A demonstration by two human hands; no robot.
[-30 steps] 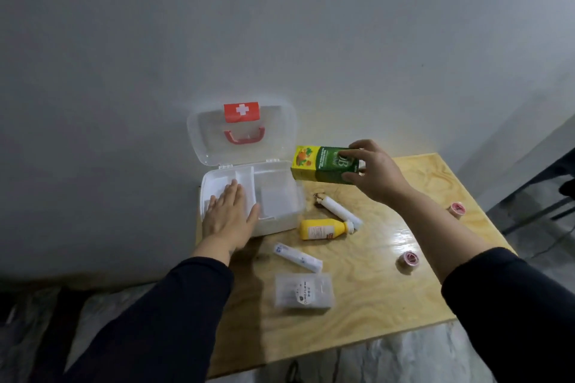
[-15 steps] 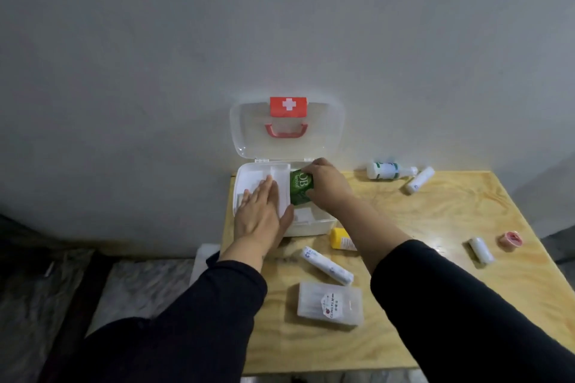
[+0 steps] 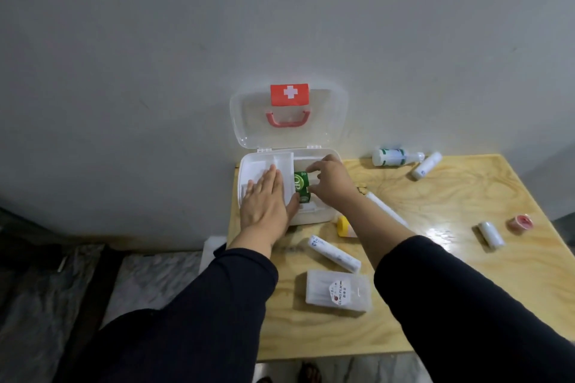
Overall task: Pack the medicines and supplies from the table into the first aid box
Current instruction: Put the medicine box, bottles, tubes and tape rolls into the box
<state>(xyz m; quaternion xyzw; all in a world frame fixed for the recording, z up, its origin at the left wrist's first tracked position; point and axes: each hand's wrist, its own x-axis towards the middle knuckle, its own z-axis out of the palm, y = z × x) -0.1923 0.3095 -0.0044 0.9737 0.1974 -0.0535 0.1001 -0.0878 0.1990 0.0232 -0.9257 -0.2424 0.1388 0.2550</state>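
Observation:
The white first aid box [image 3: 323,155] stands open at the table's back left, its clear lid [image 3: 329,121] with a red cross label leaning on the wall. My left hand [image 3: 264,202] lies flat, fingers spread, on the box's left tray compartment. My right hand [image 3: 331,182] holds the green medicine carton [image 3: 301,186] down inside the right compartment. On the table lie a yellow bottle [image 3: 343,225], partly hidden by my right forearm, two white tubes [image 3: 334,253] [image 3: 385,210] and a clear plastic case [image 3: 337,294].
The wooden table [image 3: 435,305] also carries a white bottle with green print [image 3: 393,156] and a white tube [image 3: 427,165] at the back, plus a white roll [image 3: 491,235] and a pink tape roll [image 3: 521,223] near the right edge. Grey wall behind; floor drops off at left.
My right hand carried the green carton from above the table into the box's right compartment and lowered it. My left hand stayed flat on the tray. The camera view shifted left.

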